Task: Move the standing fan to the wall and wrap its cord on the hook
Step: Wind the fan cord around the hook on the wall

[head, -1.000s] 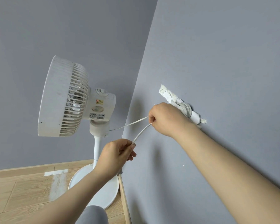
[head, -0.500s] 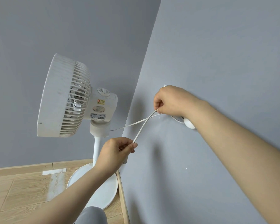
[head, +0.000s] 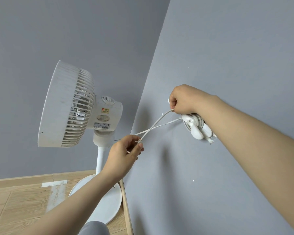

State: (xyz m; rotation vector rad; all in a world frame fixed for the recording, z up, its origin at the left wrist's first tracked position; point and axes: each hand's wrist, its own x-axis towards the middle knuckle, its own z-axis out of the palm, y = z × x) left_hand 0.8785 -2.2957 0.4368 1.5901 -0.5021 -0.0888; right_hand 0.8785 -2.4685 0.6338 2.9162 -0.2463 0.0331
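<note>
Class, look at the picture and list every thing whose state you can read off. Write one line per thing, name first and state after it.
fan: upright, its base on the floor close to the wall
cord: partly coiled on the hook, two loose strands crossing between the hands
hook: on the wall, loops of cord around it
left hand: pinches one strand of the cord
right hand: grips the cord beside the hook

right hand [head: 184,100] lifted from lower left of white plastic wall hook [head: 196,131] to above it | thin white cord [head: 157,122] strands now cross | wound coils show below wrist
</note>
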